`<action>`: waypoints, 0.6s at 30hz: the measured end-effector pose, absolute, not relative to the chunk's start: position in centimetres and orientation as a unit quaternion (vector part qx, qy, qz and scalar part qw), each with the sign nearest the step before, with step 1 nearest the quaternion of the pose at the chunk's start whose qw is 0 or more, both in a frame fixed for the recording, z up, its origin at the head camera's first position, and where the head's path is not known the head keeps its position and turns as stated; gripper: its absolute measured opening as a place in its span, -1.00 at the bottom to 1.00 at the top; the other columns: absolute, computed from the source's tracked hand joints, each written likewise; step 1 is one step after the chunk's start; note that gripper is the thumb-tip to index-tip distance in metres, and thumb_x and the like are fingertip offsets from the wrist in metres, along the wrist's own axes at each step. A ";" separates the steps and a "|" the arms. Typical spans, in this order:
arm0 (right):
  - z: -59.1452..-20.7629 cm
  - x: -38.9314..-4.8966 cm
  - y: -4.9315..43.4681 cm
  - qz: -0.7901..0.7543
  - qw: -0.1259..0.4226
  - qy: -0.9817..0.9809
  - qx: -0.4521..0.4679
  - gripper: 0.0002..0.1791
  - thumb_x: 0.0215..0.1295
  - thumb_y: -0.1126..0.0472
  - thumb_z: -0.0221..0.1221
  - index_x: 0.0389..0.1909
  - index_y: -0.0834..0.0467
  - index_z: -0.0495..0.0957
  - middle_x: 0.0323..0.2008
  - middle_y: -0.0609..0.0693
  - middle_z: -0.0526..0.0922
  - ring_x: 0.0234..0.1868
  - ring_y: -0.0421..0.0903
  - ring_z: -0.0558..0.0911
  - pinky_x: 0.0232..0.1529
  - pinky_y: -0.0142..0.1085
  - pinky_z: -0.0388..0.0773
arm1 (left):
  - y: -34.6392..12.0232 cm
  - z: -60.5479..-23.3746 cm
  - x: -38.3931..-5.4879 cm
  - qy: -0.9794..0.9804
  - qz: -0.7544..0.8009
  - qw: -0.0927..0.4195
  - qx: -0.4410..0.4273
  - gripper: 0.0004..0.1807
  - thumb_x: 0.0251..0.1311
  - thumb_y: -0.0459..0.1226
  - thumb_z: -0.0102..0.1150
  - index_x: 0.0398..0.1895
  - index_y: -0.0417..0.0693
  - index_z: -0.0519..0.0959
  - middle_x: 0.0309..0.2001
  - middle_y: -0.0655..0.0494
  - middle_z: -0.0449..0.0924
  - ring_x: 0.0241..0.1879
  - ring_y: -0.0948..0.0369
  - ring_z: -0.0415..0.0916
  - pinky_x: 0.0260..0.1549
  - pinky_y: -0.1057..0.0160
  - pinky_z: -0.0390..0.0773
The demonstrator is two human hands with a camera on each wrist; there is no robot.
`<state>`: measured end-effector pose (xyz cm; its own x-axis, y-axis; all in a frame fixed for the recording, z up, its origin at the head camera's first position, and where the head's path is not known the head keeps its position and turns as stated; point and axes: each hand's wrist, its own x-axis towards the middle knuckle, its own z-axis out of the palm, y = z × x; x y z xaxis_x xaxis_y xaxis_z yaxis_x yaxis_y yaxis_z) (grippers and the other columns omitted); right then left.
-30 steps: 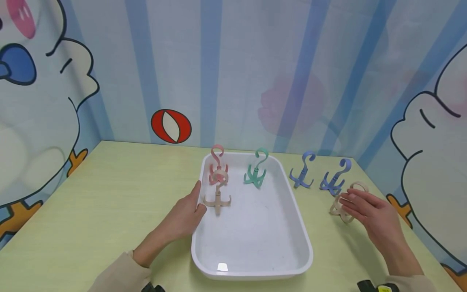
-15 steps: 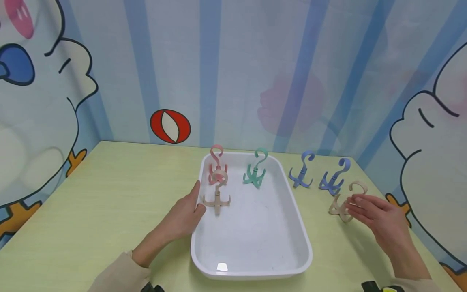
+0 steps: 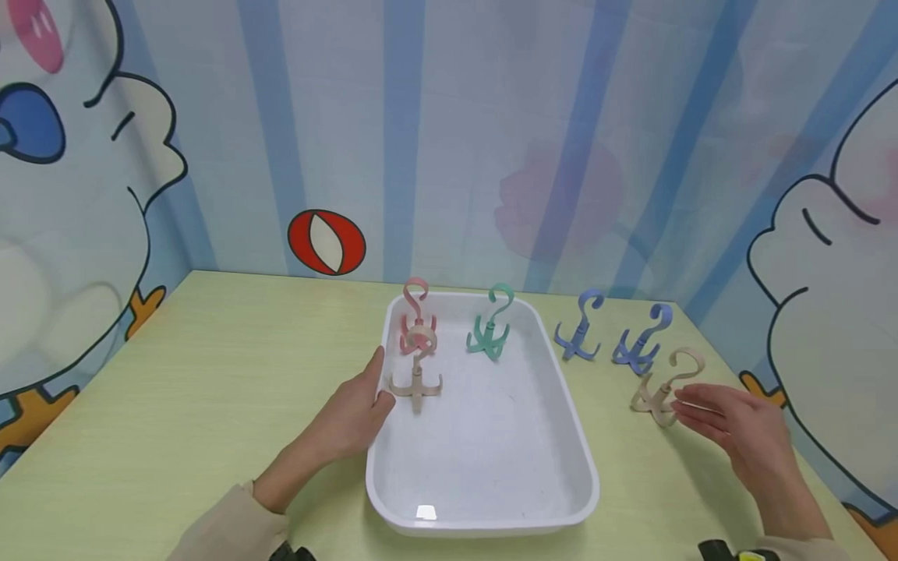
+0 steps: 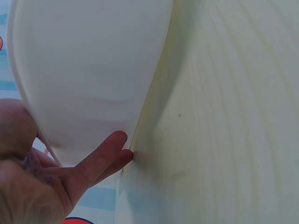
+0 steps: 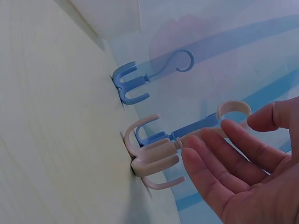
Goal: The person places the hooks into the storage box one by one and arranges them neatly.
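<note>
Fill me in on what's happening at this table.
A person is handling plastic hook hangers and a tray. Their left hand holds the side of the white tray, while their right hand is beside a beige hanger on the table; whether it touches is unclear. A pink hanger, a green hanger and another beige one are in the tray. Two blue hangers are on the table, right of it.
</note>
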<state>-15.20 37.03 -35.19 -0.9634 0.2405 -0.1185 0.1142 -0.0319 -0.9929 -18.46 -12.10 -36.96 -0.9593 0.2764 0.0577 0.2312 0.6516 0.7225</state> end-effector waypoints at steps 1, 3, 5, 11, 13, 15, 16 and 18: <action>-35.2 -15.2 37.0 0.705 0.047 -0.694 -0.137 -0.68 0.58 0.17 0.14 -0.35 -0.10 0.81 -0.32 -0.18 0.85 -0.25 -0.20 0.84 -0.17 -0.28 0.78 | -12.1 -37.0 -18.5 0.908 0.393 0.029 0.139 -0.20 0.50 -0.33 -0.14 0.68 -0.40 -0.15 0.59 -0.40 0.17 -0.21 0.07 0.65 -0.49 0.27 0.56; -35.1 -15.3 37.0 0.705 0.053 -0.690 -0.157 -0.65 0.58 0.18 0.12 -0.38 -0.11 0.80 -0.35 -0.19 0.84 -0.27 -0.21 0.84 -0.19 -0.29 0.77 | -12.1 -37.0 -18.6 0.910 0.391 0.030 0.137 -0.20 0.50 -0.32 -0.14 0.69 -0.39 -0.16 0.60 -0.39 0.16 -0.18 0.06 0.65 -0.47 0.28 0.58; -35.2 -15.4 37.0 0.711 0.063 -0.680 -0.168 -0.64 0.58 0.18 0.11 -0.40 -0.12 0.79 -0.36 -0.19 0.84 -0.29 -0.22 0.84 -0.21 -0.30 0.77 | -12.0 -37.0 -18.6 0.910 0.391 0.030 0.135 -0.20 0.50 -0.32 -0.14 0.69 -0.39 -0.17 0.60 -0.39 0.17 -0.18 0.05 0.66 -0.47 0.28 0.59; -35.3 -15.5 37.1 0.739 0.090 -0.646 -0.166 -0.72 0.57 0.15 0.17 -0.35 -0.11 0.78 -0.35 -0.17 0.84 -0.29 -0.22 0.84 -0.23 -0.31 0.77 | -12.0 -36.9 -18.5 0.912 0.387 0.032 0.132 -0.19 0.50 -0.31 -0.13 0.69 -0.38 -0.16 0.59 -0.39 0.18 -0.16 0.05 0.65 -0.45 0.28 0.59; -35.4 -15.5 37.1 0.744 0.100 -0.640 -0.164 -0.76 0.56 0.14 0.19 -0.33 -0.10 0.76 -0.35 -0.16 0.84 -0.29 -0.22 0.84 -0.24 -0.31 0.77 | -12.0 -36.8 -18.4 0.912 0.387 0.032 0.132 -0.20 0.50 -0.32 -0.14 0.69 -0.38 -0.16 0.59 -0.39 0.18 -0.16 0.05 0.65 -0.45 0.27 0.58; -35.5 -15.5 37.1 0.749 0.109 -0.633 -0.162 -0.79 0.55 0.15 0.19 -0.30 -0.10 0.75 -0.34 -0.15 0.85 -0.28 -0.21 0.84 -0.23 -0.31 0.77 | -12.0 -36.8 -18.4 0.912 0.387 0.033 0.131 -0.20 0.50 -0.32 -0.14 0.69 -0.38 -0.16 0.60 -0.38 0.17 -0.15 0.04 0.64 -0.46 0.27 0.57; -35.6 -15.6 37.1 0.752 0.114 -0.629 -0.162 -0.80 0.55 0.15 0.20 -0.29 -0.10 0.74 -0.34 -0.15 0.85 -0.28 -0.21 0.84 -0.24 -0.32 0.77 | -12.0 -36.7 -18.4 0.913 0.386 0.035 0.130 -0.19 0.50 -0.31 -0.14 0.69 -0.37 -0.16 0.60 -0.37 0.16 -0.14 0.03 0.64 -0.45 0.28 0.57; -35.6 -15.6 37.0 0.753 0.124 -0.625 -0.164 -0.82 0.54 0.14 0.20 -0.27 -0.09 0.73 -0.34 -0.15 0.85 -0.27 -0.22 0.84 -0.23 -0.33 0.76 | -12.0 -36.8 -18.5 0.913 0.385 0.035 0.129 -0.19 0.50 -0.31 -0.14 0.69 -0.37 -0.17 0.61 -0.37 0.15 -0.11 0.02 0.64 -0.42 0.28 0.58</action>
